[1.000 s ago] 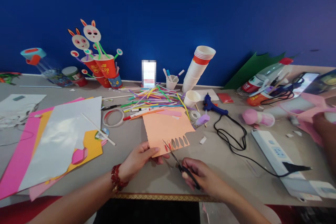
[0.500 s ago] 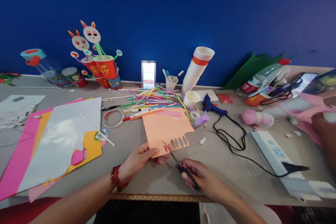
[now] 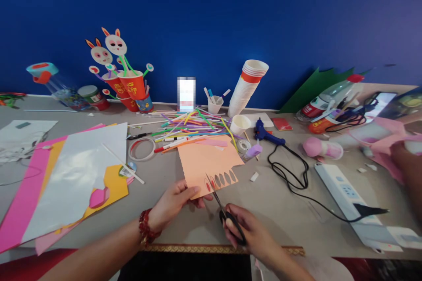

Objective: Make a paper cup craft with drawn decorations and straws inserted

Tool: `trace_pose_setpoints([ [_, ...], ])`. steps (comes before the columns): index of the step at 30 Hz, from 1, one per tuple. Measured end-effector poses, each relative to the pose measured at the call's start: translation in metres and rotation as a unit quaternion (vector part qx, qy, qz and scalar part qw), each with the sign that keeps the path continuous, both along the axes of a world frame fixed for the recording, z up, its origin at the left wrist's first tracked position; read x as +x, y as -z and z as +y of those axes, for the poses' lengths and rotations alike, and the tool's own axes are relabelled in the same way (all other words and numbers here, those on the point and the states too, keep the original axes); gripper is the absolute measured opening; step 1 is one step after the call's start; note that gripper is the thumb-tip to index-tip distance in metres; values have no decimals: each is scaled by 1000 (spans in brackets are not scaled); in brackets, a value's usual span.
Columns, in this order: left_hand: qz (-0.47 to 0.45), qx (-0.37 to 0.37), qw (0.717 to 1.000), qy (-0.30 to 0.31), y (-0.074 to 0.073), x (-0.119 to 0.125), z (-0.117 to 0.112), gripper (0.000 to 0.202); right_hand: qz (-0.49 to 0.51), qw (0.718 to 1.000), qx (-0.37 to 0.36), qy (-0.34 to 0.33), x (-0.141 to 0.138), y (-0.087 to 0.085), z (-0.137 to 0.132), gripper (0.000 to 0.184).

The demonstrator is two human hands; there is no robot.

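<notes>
Nearest me, past the gold-patterned trim point(image 3: 184, 248), my right hand point(image 3: 252, 225) was closed round the black handles of the scissors point(image 3: 237, 227), whose blades pointed away from me and reached the near part of the peach sheet point(image 3: 207, 160) beside ovals with red centres. My left hand point(image 3: 173, 204), a red beaded bracelet point(image 3: 145, 225) at its wrist, pinched that sheet's near left corner, thumb on top; my two hands were apart. A row of oval holes ran along the sheet's near edge, right of the blades. To the left lay white paper point(image 3: 79, 162) over pink and yellow sheets; far to the right, a power strip point(image 3: 344, 189) and, at the edge, another person's hand point(image 3: 404, 160). Farther off lay a tape roll point(image 3: 142, 148), a blue glue gun point(image 3: 263, 131) and heaped coloured sticks point(image 3: 194, 124). Behind them stood red cups with rabbit faces point(image 3: 132, 85) and a leaning stack of white cups point(image 3: 245, 90), before a blue wall point(image 3: 211, 17).
</notes>
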State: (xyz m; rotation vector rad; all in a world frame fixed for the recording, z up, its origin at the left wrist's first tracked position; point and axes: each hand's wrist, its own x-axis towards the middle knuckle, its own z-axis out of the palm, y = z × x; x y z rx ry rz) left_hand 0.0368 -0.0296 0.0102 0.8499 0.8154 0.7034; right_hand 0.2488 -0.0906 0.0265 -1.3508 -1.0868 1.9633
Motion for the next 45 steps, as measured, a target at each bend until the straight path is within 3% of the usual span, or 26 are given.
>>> trace_pose_setpoints([
  [4,11,-1,1000,4,-1,0,-1,30,11,1000,-22,9,-2,3,-3,60],
  [12,12,6,1000,-1,-1,1,-2,29,4,999,-24,42,-3,28,-10,61],
  [23,-1,0,1000,-1,-5,1,-3,27,16,998,-13,63,-12,9,-8,62],
  [34,12,-14,1000,6,-6,1,-5,33,7,998,-27,47,-14,8,-9,61],
  [45,14,0,1000,4,-3,0,-6,31,12,996,-33,86,-21,16,-15,62],
])
